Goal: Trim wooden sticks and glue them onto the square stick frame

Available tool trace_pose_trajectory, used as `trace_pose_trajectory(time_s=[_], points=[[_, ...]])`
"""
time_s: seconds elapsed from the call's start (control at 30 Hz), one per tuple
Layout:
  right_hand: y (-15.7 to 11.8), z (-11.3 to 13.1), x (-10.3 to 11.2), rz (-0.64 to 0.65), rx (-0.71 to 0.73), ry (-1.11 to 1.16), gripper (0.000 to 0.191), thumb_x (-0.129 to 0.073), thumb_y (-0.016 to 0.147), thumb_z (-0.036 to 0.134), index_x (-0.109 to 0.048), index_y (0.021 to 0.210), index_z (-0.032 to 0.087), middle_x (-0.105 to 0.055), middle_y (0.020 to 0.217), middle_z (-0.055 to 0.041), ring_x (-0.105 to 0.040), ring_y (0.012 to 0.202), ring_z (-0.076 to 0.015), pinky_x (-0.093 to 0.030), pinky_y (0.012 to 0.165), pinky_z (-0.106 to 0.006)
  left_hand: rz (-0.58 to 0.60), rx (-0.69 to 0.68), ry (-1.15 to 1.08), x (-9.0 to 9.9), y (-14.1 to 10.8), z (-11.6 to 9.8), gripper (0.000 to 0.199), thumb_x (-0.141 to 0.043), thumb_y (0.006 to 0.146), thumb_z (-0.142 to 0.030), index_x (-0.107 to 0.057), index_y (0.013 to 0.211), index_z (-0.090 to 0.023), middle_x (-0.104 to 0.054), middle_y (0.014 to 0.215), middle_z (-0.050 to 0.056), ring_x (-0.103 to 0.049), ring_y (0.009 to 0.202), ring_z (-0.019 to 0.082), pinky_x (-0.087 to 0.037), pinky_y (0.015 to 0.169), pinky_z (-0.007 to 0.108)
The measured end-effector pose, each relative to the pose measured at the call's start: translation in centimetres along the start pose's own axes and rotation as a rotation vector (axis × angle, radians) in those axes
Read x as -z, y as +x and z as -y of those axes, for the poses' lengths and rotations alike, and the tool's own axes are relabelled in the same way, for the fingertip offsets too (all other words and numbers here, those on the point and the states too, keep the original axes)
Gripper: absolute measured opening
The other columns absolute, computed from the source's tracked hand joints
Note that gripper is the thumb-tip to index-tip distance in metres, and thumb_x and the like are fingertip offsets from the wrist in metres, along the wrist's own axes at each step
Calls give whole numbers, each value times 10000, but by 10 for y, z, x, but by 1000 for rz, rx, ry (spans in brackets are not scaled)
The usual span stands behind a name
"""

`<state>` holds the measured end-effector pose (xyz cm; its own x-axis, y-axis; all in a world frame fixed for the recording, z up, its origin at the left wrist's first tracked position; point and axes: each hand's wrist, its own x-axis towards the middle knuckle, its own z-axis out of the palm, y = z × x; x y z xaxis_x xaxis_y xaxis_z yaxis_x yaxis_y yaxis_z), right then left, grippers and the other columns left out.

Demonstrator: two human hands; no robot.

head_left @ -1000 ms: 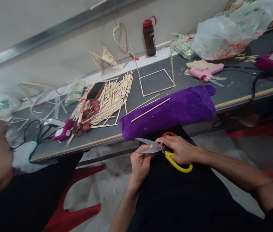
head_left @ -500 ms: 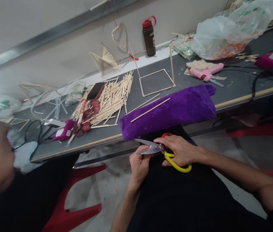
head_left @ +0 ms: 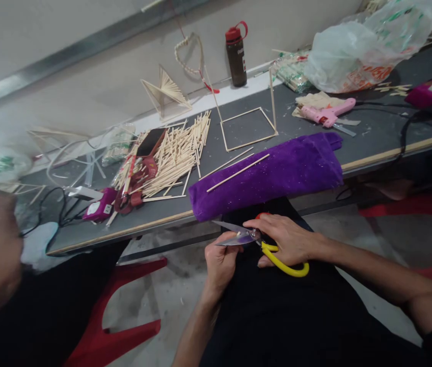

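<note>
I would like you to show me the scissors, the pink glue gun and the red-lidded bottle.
Scissors [head_left: 246, 238]: head view, blade beside the pivot.
Pink glue gun [head_left: 326, 115]: head view, body.
Red-lidded bottle [head_left: 236, 63]: head view, dark body.

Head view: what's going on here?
The person's right hand holds the scissors by the handles, blades apart. The left hand is closed at the blades, seemingly on a stick whose pale end shows between them. A purple cloth lies along the table edge with another stick on top; a stick frame sits behind it.
</note>
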<state>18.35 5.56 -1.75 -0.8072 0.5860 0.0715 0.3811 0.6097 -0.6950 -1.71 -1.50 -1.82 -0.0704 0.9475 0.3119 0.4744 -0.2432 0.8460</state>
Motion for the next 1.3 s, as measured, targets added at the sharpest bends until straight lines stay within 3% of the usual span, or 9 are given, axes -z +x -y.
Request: trace_pose_trajectory(time_s=[0.17,0.27,0.43,0.6,0.73,0.87,1.0,1.13,1.3], points=[[1,0,-5,-2,-35,50,707,-710,766,478,-445,1355,190,-581,1066,-88,-562,976,-246,-467,863,-403,-4,14,25,-1,-3,3,181,-530,889,-210,-694,829,-162,-660,608,-4,-588,502,111,-451,517,206],[1,-1,-8,7,-29,60,593,-662,797,324,-455,1341,212,-581,1037,-74,-565,950,-234,-472,843,-389,-14,12,25,-2,-4,3,187,-528,898,-220,-688,819,-164,-651,594,-7,-590,503,112,-459,525,210],[-1,-4,-9,-2,-4,34,621,-564,732,119,-452,1334,221,-560,970,-60,-547,889,-214,-475,791,-364,-20,10,41,-4,-6,1,186,-535,889,-212,-679,780,-166,-650,591,-2,-597,514,119,-457,524,218],[-1,-6,-10,-36,12,-1,553,-528,784,147,-462,1330,193,-560,942,-70,-542,856,-212,-471,770,-367,-18,-2,27,-6,-8,5,156,-527,886,-182,-666,817,-170,-640,601,-13,-591,525,108,-452,537,206],[2,-9,-10,-54,28,-36,564,-554,781,155,-468,1337,178,-573,942,-75,-555,851,-210,-473,767,-358,-26,72,3,-6,-9,9,122,-560,860,-194,-662,796,-172,-652,645,-4,-604,563,115,-450,532,202],[4,-10,-11,-59,29,-61,627,-628,779,227,-430,1373,196,-599,990,-79,-589,886,-227,-486,763,-369,-79,140,-4,-4,-8,9,64,-626,804,-209,-664,769,-172,-646,650,-3,-592,554,116,-440,508,198],[4,-10,-16,-207,-22,29,821,-757,711,383,-347,1393,178,-604,1159,-123,-607,1029,-259,-490,877,-421,-111,129,7,-2,-10,8,94,-633,816,-235,-673,756,-175,-645,631,-6,-579,532,114,-436,505,199],[2,-10,-21,-342,-106,93,750,-809,645,447,-435,1237,178,-618,1132,-105,-626,1018,-237,-498,891,-391,-153,119,16,-2,-12,7,106,-630,829,-248,-668,760,-176,-644,621,-5,-582,526,114,-433,505,199],[0,-9,-23,-267,-142,44,625,-829,605,483,-527,1055,171,-624,1020,-75,-619,911,-226,-501,821,-373,-119,73,51,-4,-12,5,96,-626,835,-248,-665,789,-173,-660,659,1,-601,557,116,-439,511,195]])
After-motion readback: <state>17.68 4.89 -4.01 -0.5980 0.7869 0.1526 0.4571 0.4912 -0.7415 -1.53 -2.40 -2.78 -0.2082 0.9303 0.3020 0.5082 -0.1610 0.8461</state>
